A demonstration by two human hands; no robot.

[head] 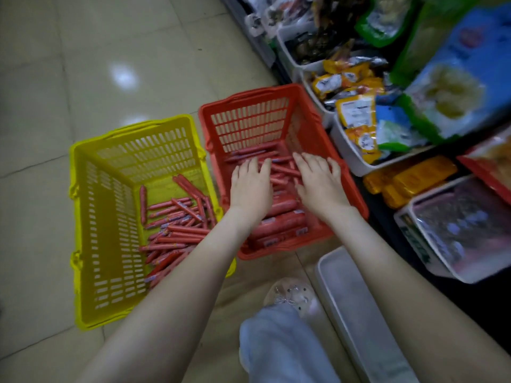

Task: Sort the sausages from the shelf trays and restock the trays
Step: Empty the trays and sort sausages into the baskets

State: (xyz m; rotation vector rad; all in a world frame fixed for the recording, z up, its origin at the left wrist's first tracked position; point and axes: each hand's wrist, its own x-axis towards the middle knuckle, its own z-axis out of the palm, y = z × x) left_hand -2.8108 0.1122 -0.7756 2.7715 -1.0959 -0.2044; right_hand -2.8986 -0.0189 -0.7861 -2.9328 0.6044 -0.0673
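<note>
- The fingers of the left hand lie nearly straight and slightly spread, palm down, tips touching the thin sausages in the red basket; they grip nothing.
- The right hand is likewise released, its fingers spread flat on the same pile, just beside the left.
- Thick sausages lie beneath both wrists.
- A yellow basket beside it on the floor holds a loose heap of sausages.
- A white tray lies near the right forearm.

Tiled floor, yellow basket, red basket, white tray
</note>
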